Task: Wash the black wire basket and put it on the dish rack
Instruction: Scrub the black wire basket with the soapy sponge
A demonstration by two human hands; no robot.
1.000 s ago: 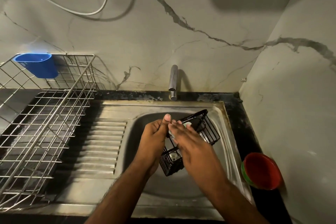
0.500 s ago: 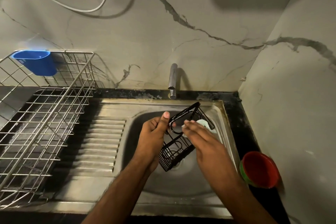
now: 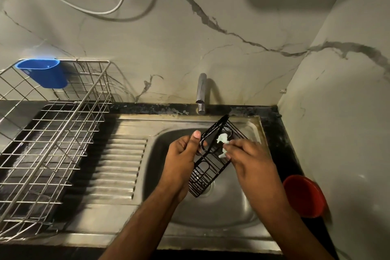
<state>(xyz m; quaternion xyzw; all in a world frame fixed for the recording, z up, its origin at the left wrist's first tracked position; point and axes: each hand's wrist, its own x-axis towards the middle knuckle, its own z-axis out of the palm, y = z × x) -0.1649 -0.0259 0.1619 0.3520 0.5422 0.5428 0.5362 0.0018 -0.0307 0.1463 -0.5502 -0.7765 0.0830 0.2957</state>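
While my left hand pinches the rim of the black wire basket, thumb up along one wire, the basket hangs tilted over the sink bowl. My right hand, at 3 o'clock of it, has fingers curled round a pale scrub pad, pressing it on the wires. Risks: the one-sided pinch looks thin, and soapy wire could slip and drop toward the drain. Pad shreds may snag in the mesh. The faucet, at 12 o'clock, shows no stream, so rinsing is not yet done. Dish rack, far off at 9 o'clock: carrying it over would drip across the tabletop.
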